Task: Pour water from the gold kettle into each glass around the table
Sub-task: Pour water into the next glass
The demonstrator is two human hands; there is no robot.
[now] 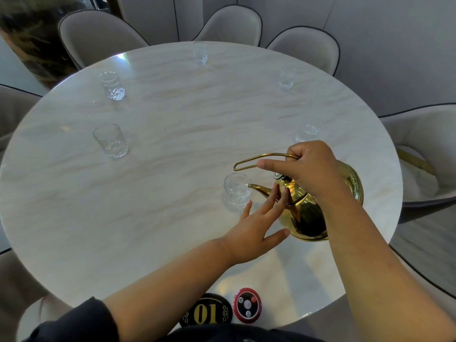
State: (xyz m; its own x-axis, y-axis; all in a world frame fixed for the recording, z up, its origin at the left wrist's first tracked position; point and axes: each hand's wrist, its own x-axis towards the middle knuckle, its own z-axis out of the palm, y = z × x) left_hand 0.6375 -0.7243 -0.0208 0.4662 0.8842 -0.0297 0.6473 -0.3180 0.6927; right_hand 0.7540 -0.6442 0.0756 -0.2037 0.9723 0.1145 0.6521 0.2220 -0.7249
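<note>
The gold kettle is tilted to the left, its spout tip over the rim of the nearest glass. My right hand grips the kettle's thin looped handle from above. My left hand has straight fingers that press against the kettle's lid and neck beside the spout. Several more clear glasses stand around the round marble table: a glass at the left, one at the far left, another at the far middle, a far right glass and a right-hand glass just behind my right hand.
Grey upholstered chairs ring the table, such as one at the back and one on the right. A black "01" table marker and a red call button lie at the near edge.
</note>
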